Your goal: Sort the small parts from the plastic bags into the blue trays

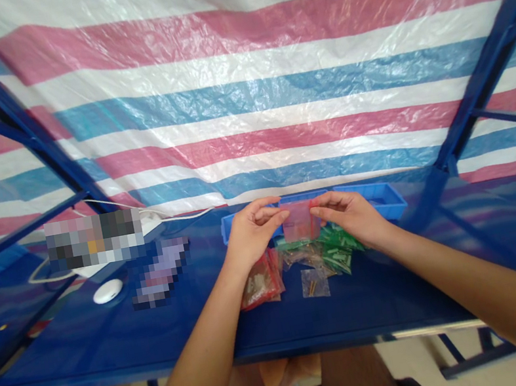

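Observation:
Between my two hands a clear plastic bag (300, 221) with a reddish edge is held up above the table. My left hand (256, 225) pinches its left side, and my right hand (344, 214) pinches the right side near the top. Under the left wrist lie stacked red-edged bags (260, 284). A pile of clear bags (306, 253) sits below the held bag, with green packets (341, 251) beside it under my right hand. Closer to me rests a small clear packet (314, 283) with thin brass-coloured pieces inside.
Blue bins (379, 199) stand along the back of the blue table (359, 315). On the left are a white rounded case (107, 291), a blurred-out flat item (162, 273) and white cables (182, 217). Blue frame posts and a striped sheet (270, 91) close off the back.

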The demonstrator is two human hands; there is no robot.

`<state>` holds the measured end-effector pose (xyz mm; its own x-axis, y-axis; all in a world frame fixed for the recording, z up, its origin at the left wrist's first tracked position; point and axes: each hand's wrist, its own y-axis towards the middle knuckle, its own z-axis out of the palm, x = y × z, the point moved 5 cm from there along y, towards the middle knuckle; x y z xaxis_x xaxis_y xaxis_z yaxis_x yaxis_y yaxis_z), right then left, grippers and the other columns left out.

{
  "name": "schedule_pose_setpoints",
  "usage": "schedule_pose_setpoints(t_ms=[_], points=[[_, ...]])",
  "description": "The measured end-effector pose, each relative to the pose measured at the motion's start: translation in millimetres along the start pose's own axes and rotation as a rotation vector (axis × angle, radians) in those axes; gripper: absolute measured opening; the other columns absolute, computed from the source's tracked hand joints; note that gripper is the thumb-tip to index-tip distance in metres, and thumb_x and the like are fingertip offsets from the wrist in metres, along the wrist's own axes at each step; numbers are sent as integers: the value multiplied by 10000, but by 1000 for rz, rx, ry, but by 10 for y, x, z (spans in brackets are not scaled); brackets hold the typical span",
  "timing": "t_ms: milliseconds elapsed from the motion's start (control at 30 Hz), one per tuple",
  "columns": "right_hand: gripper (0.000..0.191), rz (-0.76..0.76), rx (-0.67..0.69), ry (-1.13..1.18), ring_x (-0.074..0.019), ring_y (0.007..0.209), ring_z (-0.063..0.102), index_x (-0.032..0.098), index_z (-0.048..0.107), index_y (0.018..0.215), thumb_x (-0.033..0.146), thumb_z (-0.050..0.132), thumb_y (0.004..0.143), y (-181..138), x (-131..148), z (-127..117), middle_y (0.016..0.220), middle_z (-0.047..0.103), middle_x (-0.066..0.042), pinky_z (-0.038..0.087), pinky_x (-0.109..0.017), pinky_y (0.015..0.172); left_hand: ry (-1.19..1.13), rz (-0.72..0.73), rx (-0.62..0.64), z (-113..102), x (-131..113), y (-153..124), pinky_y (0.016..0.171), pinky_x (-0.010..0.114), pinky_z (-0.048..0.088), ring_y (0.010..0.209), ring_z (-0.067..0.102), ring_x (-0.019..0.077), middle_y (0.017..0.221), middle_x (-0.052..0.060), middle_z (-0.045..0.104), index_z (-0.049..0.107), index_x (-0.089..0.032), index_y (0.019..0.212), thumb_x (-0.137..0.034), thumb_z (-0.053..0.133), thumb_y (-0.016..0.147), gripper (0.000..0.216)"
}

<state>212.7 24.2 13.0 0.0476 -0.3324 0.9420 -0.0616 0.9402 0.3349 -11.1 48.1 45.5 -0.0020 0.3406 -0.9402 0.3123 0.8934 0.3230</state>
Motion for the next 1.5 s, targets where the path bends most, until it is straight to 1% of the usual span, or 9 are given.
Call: schedule_pose_setpoints(t_ms=[167,300,367,467,633,833,1067,1267,1500], points=[[257,-29,-12,1,-199,856,698,256,824,951,454,890,802,-18,42,3,963,810,-27,541,-345,830,-46,20,26,77,-48,-38,833,291,573,869,768,192,957,60,814,663,-175,1220,-371,916,764,557],[241,-35,-54,22,-182,798,676,258,828,915,450,900,789,-27,88,2,920,807,-23,527,-328,779,-154,76,27,112,-75,-58,832,264,567,910,769,167,1051,68,805,543,-209,1177,-309,911,780,550],[240,-37,-66,23,-175,772,659,262,829,921,451,900,790,-38,110,7,908,804,-22,513,-319,738,-163,86,54,134,-81,-68,872,278,571,956,769,172,1105,79,798,523,-219,1241,-294,908,784,601],[264,-34,-56,7,-169,733,633,259,822,933,466,898,789,-60,131,27,893,795,-24,487,-310,673,-90,54,74,146,-74,-81,821,266,566,890,764,172,997,55,799,556,-217,1354,-321,889,808,648],[334,-19,27,-9,-169,739,631,238,782,930,516,891,782,-91,158,85,909,770,-23,501,-315,692,2,58,50,129,-90,-89,726,237,531,793,738,164,868,31,782,653,-193,1305,-369,876,818,563],[317,-10,34,-12,-128,595,513,237,748,886,520,868,812,-88,142,78,751,686,14,400,-286,558,-79,41,120,193,-60,-100,791,258,555,854,749,175,954,55,789,594,-205,1381,-371,890,799,673],[355,-12,1,37,-138,586,518,246,726,849,544,896,762,-86,131,85,810,719,-2,415,-296,534,-30,44,153,223,-49,-110,770,257,562,842,742,175,922,52,769,616,-197,1388,-378,866,822,645],[348,-9,-17,141,-127,531,522,252,724,920,524,890,781,-71,123,93,708,666,25,406,-282,486,-116,-35,249,309,-21,-142,864,381,630,986,784,270,1071,99,794,577,-226,1414,-375,884,795,707],[388,4,10,154,-118,487,519,237,687,904,533,898,766,-74,138,98,655,638,49,364,-281,493,-134,-6,116,192,-23,-66,753,287,586,840,755,199,1003,56,786,624,-196,1248,-375,888,784,564]])
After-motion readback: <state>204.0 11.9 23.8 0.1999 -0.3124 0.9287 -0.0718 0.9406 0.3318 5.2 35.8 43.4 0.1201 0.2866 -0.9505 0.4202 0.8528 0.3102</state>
